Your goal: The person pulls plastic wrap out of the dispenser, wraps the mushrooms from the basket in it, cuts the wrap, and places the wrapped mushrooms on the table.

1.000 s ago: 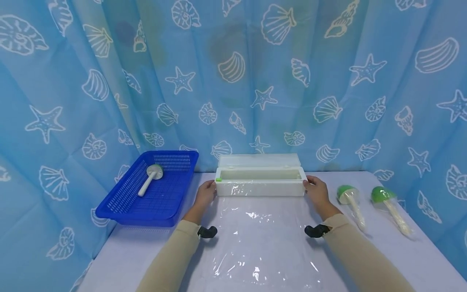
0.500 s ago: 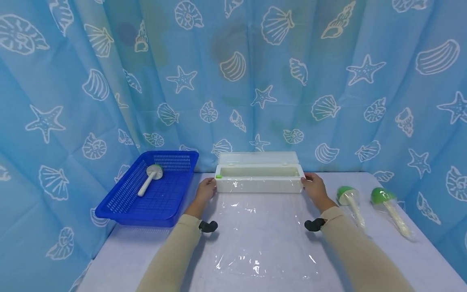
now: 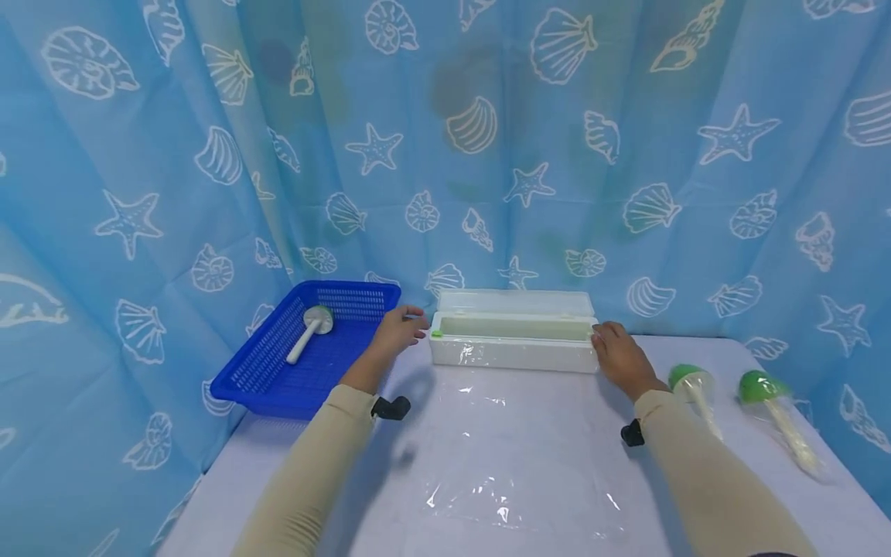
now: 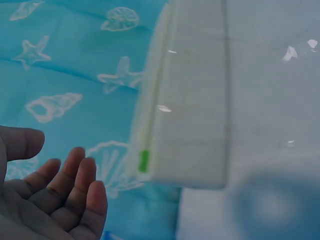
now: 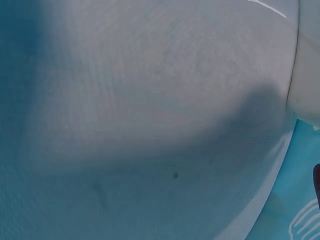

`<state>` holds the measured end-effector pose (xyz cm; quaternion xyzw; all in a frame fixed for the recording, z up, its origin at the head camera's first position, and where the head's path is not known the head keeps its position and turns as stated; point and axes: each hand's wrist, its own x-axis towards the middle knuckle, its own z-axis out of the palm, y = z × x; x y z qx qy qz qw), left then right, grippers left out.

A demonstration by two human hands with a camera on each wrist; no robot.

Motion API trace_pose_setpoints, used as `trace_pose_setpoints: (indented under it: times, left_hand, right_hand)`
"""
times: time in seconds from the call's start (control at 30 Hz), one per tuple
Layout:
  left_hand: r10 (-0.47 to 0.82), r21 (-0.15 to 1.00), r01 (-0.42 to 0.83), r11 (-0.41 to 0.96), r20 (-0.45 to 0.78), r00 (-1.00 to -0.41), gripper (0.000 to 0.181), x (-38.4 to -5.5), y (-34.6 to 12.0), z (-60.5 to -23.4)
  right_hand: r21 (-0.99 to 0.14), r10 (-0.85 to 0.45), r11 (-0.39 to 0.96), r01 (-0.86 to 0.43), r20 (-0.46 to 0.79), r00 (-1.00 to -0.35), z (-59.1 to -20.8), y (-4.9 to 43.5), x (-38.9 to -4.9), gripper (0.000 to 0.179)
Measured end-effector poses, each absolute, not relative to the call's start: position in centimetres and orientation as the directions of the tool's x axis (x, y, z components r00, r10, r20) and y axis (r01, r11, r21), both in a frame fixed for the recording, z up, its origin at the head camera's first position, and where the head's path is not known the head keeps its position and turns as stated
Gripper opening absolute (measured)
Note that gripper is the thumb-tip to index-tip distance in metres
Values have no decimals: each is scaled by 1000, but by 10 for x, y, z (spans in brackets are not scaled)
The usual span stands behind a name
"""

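Observation:
A long white cling film dispenser [image 3: 515, 352] lies at the back of the table, its lid [image 3: 515, 302] raised and a small green slider [image 3: 437, 334] at its left end. Clear film [image 3: 522, 456] spreads from it over the table towards me. My left hand [image 3: 397, 334] is lifted just left of the dispenser, its fingers loosely bent and holding nothing. My right hand [image 3: 624, 358] is at the dispenser's right end. In the right wrist view only a dark fingertip [image 5: 317, 184] shows, apart from the dispenser [image 5: 306, 85].
At the left stands a blue plastic basket [image 3: 267, 394] with a green-capped, white-handled toy mushroom [image 3: 306, 334] in it. Two more green-capped mushrooms, one [image 3: 696, 391] nearer and one [image 3: 780, 418] farther right, lie wrapped on the table. A blue seashell curtain [image 3: 487, 155] hangs behind.
My left hand has let go of the dispenser's left end and moved up and left. The right hand has shifted slightly outward. The head view has turned a little left.

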<state>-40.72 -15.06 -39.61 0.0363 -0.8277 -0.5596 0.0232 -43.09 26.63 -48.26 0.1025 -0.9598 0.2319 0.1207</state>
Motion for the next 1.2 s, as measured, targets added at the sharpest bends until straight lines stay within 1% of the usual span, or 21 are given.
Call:
trace_pose_setpoints:
  times: [0.1, 0.2, 0.43, 0.57, 0.83, 0.93, 1.0, 1.07, 1.2]
  left_hand:
    - [-42, 928, -9, 372, 7, -999, 34, -410, -156, -376]
    - [-25, 922, -6, 388, 4, -1000, 35, -420, -172, -364]
    - [-26, 913, 0, 409, 12, -1000, 37, -440, -219, -353]
    - [-54, 909, -17, 416, 6, -999, 39, -442, -244, -354]
    - [-146, 832, -95, 546, -17, -989, 44, -447, -299, -374]
    - [-169, 809, -96, 580, 4, -986, 41, -445, -318, -379]
    - [-182, 775, -99, 624, 21, -983, 33, -440, -329, -382]
    - [-181, 727, -118, 677, 10, -983, 25, -436, -342, -386]
    - [-141, 554, -153, 819, -64, -988, 26, -428, -362, -391]
  right_hand:
    - [-400, -152, 882, -250, 262, -953, -485, 273, -429, 57]
    - [-393, -151, 886, -248, 261, -954, -486, 275, -429, 56]
    - [-395, -118, 891, -224, 275, -954, -487, 278, -428, 53]
    - [-408, -96, 888, -212, 286, -953, -488, 282, -425, 50]
    - [-439, -77, 879, -186, 254, -964, -485, 278, -424, 49]
    - [-435, -85, 881, -187, 244, -966, -481, 274, -426, 48]
    - [-438, -84, 879, -186, 241, -967, -478, 272, -428, 48]
    - [-450, -87, 874, -187, 234, -968, -477, 270, -430, 48]
    - [-478, -109, 854, -206, 222, -969, -477, 265, -434, 47]
